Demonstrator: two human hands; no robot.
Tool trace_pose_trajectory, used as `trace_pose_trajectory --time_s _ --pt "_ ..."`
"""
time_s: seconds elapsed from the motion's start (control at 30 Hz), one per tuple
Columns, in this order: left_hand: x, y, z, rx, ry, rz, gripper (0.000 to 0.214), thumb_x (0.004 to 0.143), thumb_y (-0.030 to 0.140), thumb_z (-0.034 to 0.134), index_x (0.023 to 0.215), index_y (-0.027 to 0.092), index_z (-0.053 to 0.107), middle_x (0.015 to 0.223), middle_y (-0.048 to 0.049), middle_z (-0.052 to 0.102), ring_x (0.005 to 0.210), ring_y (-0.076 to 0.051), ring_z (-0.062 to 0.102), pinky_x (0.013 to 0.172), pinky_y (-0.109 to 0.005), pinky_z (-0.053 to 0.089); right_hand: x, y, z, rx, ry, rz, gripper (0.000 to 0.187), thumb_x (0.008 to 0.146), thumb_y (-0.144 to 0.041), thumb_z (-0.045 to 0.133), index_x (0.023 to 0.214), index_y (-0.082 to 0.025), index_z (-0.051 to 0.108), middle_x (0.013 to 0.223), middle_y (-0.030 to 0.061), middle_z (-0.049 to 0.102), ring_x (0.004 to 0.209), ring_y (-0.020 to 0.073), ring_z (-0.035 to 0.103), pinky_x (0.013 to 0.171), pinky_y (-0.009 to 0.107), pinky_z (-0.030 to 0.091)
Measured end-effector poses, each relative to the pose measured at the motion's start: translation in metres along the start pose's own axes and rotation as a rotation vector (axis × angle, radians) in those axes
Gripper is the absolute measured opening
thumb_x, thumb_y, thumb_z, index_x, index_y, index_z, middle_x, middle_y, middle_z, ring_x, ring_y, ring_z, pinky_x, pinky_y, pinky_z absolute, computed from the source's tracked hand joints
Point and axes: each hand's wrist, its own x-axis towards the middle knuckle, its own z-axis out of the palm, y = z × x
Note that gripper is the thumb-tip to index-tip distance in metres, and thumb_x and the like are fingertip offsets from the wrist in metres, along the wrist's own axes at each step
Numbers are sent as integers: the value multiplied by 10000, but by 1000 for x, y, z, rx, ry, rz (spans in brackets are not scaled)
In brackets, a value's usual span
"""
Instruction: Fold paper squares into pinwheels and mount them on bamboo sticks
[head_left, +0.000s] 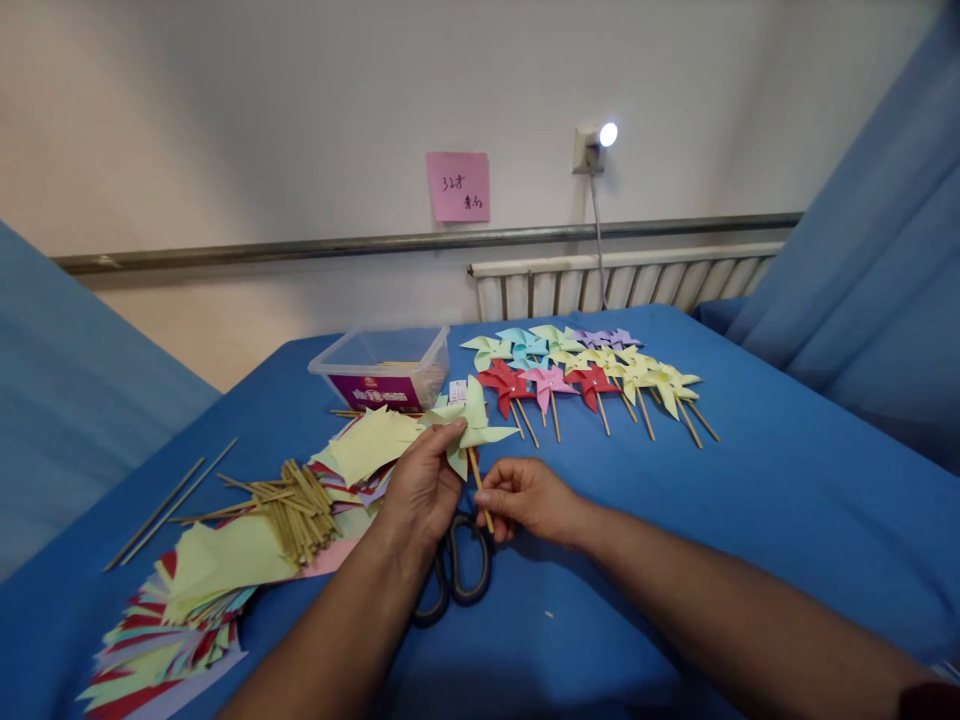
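Between my hands is a pale green paper pinwheel (pixel 474 424) on a short wooden stick. My left hand (pixel 424 478) grips its paper blades, thumb on top. Lower down, my right hand (pixel 529 497) pinches the stick near its bottom end. Black-handled scissors (pixel 470 590) lie on the table just under my hands, their blades hidden. Left of my left hand are a bundle of short sticks (pixel 304 515) and a stack of pale green paper pieces (pixel 375 447). Finished-looking pinwheels (pixel 550 380) in red, pink, blue, yellow, green and purple lie in rows beyond.
A clear plastic box (pixel 431 380) with a purple label stands at the back left. Fanned coloured paper (pixel 172 640) covers the near left, with two long thin rods (pixel 176 505) behind it. A radiator (pixel 622 285) and wall lie past the blue table (pixel 750 540); curtains (pixel 877 250) hang either side.
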Motion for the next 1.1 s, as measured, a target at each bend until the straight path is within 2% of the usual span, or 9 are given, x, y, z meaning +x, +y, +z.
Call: trace_pose_trajectory --time_s 0.13,0.27,0.4,0.53,0.63,0.77,0.83,0.93,1.1 --pt "1 1 0 -17 4 -23 208 599 142 774 765 149 648 742 -4 683 625 -134 601 629 -256 473 0 0 -1 -16 -7 -11 398 671 -515 751 733 -186 537 586 -35 653 423 79 553 430 201 393" --pt "1 -3 -3 12 0 6 187 611 167 784 686 159 613 700 8 663 624 -125 589 649 -250 467 2 3 0 -43 -4 -11 387 686 -514 739 731 -190 531 584 -33 657 432 87 564 434 205 397" --pt "2 -9 -4 57 5 29 222 609 188 802 653 175 585 648 24 626 618 -114 573 644 -232 456 5 7 0 -68 74 -43 397 663 -512 753 726 -190 529 515 -55 609 419 93 555 424 202 395" --pt "2 -13 -2 71 17 52 257 588 202 817 690 169 583 670 14 633 615 -119 573 621 -231 456 4 5 -1 -90 123 -66 376 675 -500 742 706 -193 527 505 -56 595 396 84 532 403 197 380" --pt "1 -13 -1 58 -17 29 288 594 216 819 765 162 594 679 19 635 599 -113 577 603 -229 453 2 0 -5 -112 149 -67 347 700 -487 717 697 -195 530 542 -41 613 403 85 538 397 199 385" --pt "0 -13 -2 57 -89 -66 312 639 226 803 877 169 610 762 0 669 665 -119 622 647 -234 484 2 -7 -18 -218 269 -83 279 745 -421 681 664 -198 535 491 -49 562 384 84 504 366 187 348" --pt "0 -13 -3 93 -62 -114 330 662 244 793 930 169 614 873 -44 702 739 -139 656 676 -243 500 3 -10 -28 -337 372 -55 245 781 -363 646 640 -193 540 460 -53 530 368 73 468 363 181 328" --pt "0 -13 -4 156 -1 -121 361 687 254 773 997 166 611 1063 -109 702 858 -175 679 694 -247 508 7 -14 -46 -628 517 30 226 826 -292 577 634 -172 571 452 -41 542 366 62 447 405 179 344" --pt "0 -12 -7 214 -8 -77 364 708 234 756 1035 157 617 1150 -125 677 867 -155 666 687 -224 499 13 -10 -70 -784 569 105 225 823 -266 559 626 -164 599 457 -19 572 371 79 479 432 197 338"
